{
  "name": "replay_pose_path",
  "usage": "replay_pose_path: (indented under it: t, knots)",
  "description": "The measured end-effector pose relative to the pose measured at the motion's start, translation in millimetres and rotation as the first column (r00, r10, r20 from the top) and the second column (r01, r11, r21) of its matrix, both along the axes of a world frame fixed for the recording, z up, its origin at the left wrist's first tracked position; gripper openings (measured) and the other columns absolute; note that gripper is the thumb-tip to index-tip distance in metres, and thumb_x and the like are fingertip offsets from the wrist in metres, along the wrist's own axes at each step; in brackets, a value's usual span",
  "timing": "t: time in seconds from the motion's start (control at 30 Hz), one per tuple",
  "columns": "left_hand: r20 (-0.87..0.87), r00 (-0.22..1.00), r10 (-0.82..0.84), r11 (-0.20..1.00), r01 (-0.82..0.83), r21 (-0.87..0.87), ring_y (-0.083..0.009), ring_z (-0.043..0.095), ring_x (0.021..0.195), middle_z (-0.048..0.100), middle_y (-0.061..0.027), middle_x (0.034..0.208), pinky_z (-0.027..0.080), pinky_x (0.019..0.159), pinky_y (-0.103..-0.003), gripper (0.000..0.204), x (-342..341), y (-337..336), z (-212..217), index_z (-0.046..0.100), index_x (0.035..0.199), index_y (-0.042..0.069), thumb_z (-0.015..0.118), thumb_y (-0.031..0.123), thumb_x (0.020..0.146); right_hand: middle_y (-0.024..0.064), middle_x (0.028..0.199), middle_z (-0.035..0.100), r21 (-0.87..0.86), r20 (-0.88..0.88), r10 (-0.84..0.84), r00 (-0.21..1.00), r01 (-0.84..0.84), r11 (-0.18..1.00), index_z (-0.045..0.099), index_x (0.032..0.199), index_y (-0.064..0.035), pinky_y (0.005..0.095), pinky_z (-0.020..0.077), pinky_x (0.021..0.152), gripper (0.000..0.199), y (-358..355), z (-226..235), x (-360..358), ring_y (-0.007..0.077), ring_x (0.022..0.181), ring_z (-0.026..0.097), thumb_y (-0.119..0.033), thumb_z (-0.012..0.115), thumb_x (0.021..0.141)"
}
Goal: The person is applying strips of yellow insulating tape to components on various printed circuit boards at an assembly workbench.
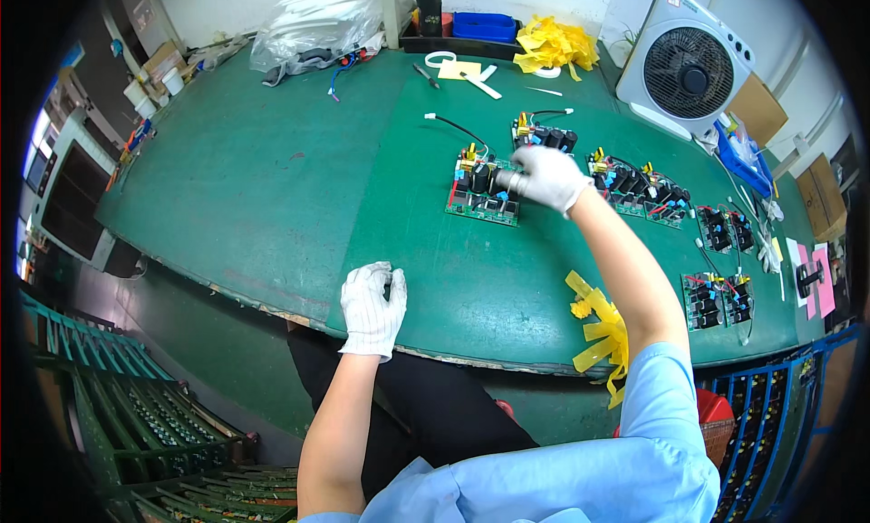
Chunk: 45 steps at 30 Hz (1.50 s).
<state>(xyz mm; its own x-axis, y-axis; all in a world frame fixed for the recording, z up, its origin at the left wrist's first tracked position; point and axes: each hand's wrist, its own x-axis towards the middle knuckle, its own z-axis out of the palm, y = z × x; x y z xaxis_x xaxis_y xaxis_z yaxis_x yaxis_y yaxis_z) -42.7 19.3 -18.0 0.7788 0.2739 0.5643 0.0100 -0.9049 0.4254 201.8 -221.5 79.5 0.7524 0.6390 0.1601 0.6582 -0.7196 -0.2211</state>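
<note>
My right hand [546, 176], in a white glove, reaches over the table to a green circuit board [483, 208]. Its fingers close at the board's right side, by the black cylinders; slight blur and the hand itself hide the exact contact. A black wire with a white plug [430, 116] runs from this board. Behind the hand lies another circuit board [528, 122], and two more boards [628, 197] sit to its right. Near the table's front edge rests my left hand [370, 310], also gloved. Its fingers are loosely bent, with the thumb apart and a dark gap between.
More boards [716, 301] lie at the right. Yellow strips [603, 328] hang over the front edge; another yellow pile [557, 44] lies at the back. A grey fan [686, 65] stands back right, near a blue bin [485, 26]. Green racks [154, 405] stand lower left.
</note>
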Motion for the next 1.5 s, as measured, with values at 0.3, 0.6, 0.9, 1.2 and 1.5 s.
replay_pose_path:
  t: [0.3, 0.6, 0.9, 1.2, 1.5]
  knots:
    - [-0.010, 1.000, 0.029, 0.999, -0.029, -0.038, -0.0323, 0.063, 0.090, 0.069, -0.0126, 0.091, 0.049, 0.082, -0.043, 0.022, -2.4, -2.2, 2.4, 0.070, 0.086, 0.003, 0.062, 0.023, 0.087, 0.0238, 0.087, 0.067, 0.032, -0.168, -0.055, 0.984, 0.062, 0.998, 0.067, 0.097, 0.0016, 0.0450, 0.0511, 0.075, 0.039, 13.2, -23.9, -22.3, 0.0391, 0.083, 0.065, -0.035, 0.064, 0.086]
    - [-0.016, 0.997, 0.075, 0.959, -0.077, -0.274, -0.0374, 0.060, 0.074, 0.064, -0.0154, 0.078, 0.046, 0.069, -0.048, 0.037, -6.5, 9.8, 0.8, 0.061, 0.073, 0.005, 0.054, 0.033, 0.097, 0.0209, 0.082, 0.065, 0.009, -0.219, 0.111, 0.969, -0.111, 0.994, 0.061, 0.094, -0.0027, 0.0473, 0.0511, 0.069, 0.030, 43.1, -3.8, -204.3, 0.0402, 0.078, 0.064, -0.032, 0.063, 0.087]
    - [0.098, 0.993, 0.070, 0.778, 0.007, -0.629, -0.0307, 0.066, 0.097, 0.068, -0.0184, 0.104, 0.050, 0.086, -0.039, 0.041, -8.7, 21.1, 5.4, 0.069, 0.100, 0.000, 0.059, 0.039, 0.095, 0.0178, 0.102, 0.062, 0.298, -0.271, -0.162, 0.949, 0.242, 0.923, 0.042, 0.136, -0.0014, 0.0390, 0.0533, 0.072, 0.060, -44.4, -46.7, -316.7, 0.0321, 0.081, 0.065, -0.028, 0.066, 0.088]
    - [-0.271, 0.892, -0.361, 0.896, 0.412, 0.164, -0.0330, 0.064, 0.071, 0.067, -0.0130, 0.077, 0.050, 0.066, -0.043, 0.023, -3.3, -49.9, 56.5, 0.069, 0.081, 0.007, 0.064, 0.028, 0.089, 0.0152, 0.098, 0.061, 0.619, -0.332, -0.247, 0.910, 0.408, 0.671, 0.045, 0.124, 0.0012, 0.0376, 0.0526, 0.068, 0.042, -56.0, -76.7, -300.5, 0.0294, 0.082, 0.065, -0.008, 0.062, 0.086]
    - [-0.162, 0.981, -0.106, 0.904, 0.163, 0.396, -0.0291, 0.061, 0.061, 0.060, -0.0106, 0.063, 0.046, 0.055, -0.044, 0.033, -1.0, -61.1, 52.5, 0.063, 0.066, 0.010, 0.061, 0.033, 0.089, 0.0120, 0.095, 0.058, 0.381, -0.011, -0.133, 0.991, 0.127, 0.916, 0.057, 0.105, -0.0037, 0.0418, 0.0508, 0.070, 0.021, -33.5, -65.5, -268.8, 0.0311, 0.087, 0.062, -0.005, 0.058, 0.084]
